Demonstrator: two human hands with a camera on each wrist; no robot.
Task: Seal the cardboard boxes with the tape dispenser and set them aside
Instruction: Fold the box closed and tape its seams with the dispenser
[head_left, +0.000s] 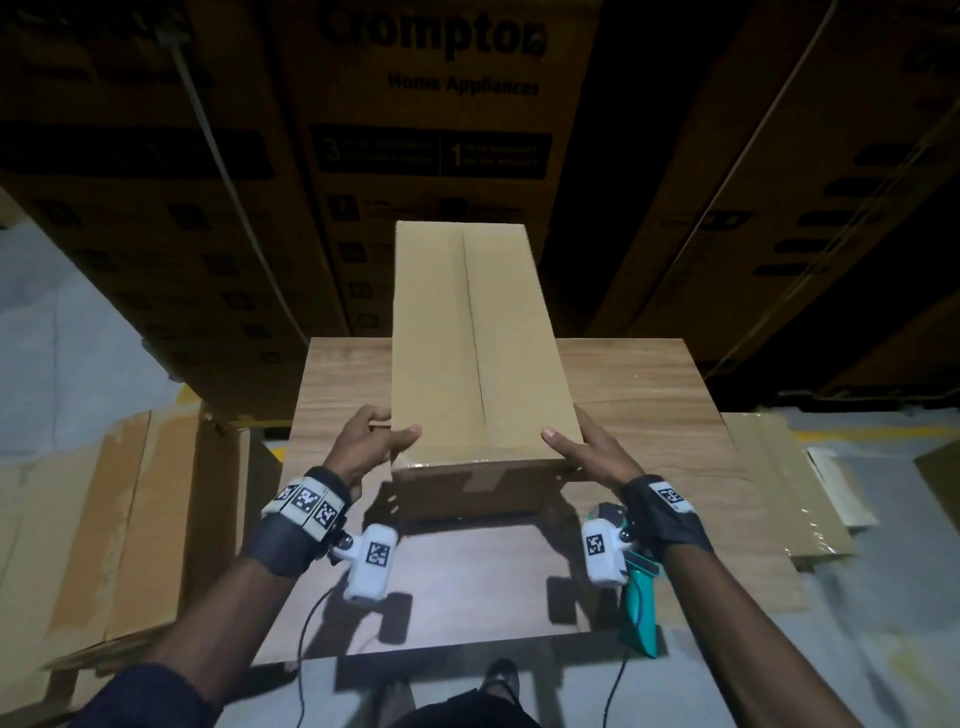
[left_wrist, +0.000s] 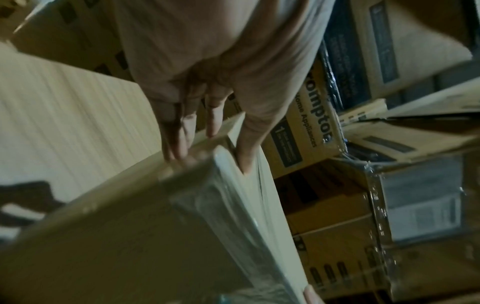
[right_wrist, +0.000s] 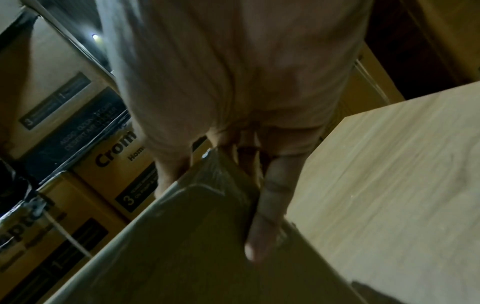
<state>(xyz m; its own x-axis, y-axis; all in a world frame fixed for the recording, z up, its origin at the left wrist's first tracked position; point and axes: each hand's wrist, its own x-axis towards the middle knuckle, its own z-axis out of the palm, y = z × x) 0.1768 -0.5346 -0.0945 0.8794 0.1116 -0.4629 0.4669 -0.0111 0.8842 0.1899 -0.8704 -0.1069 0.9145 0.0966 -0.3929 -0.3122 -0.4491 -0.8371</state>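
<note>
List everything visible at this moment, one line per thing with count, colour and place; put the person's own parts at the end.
cardboard box: one, plain tan, flaps closed, held by its near end over the table, glossy tape over the near edge.
table: one, light wood grain, under the box.
tape dispenser: one, teal, at the table's near right edge, below the right wrist.
printed cartons: several, brown with dark print, stacked behind the table.
flattened cardboard: count unclear, tan, lying right of the table.
large carton: one, brown with tape strips, left of the table.
left hand: grips the box's near left corner, thumb on top.
right hand: holds the near right corner, thumb on top.
wrist cameras: two, white, one strapped on each wrist.
</note>
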